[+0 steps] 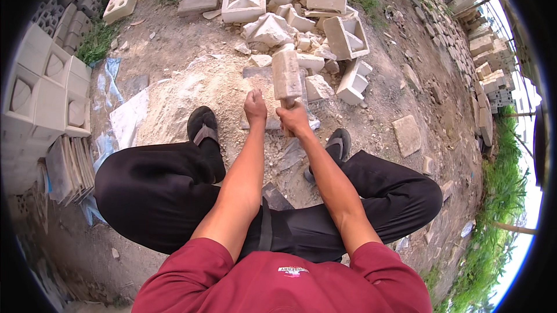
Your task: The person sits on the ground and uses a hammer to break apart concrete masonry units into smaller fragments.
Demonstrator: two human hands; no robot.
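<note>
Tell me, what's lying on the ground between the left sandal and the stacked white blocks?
Going out from the left sandal: pale crumbs, a white sheet, then blue plastic, as the head view shows.

Hands point(293, 119), mallet point(286, 75) near broken blocks point(268, 32)

Fisheye head cam, nr, looks dn @ L hand point(255, 107), R hand point(295, 120).

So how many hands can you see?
2: the left hand, just left of the mallet, and the right hand, gripping the mallet's handle. Any others may be hidden.
</note>
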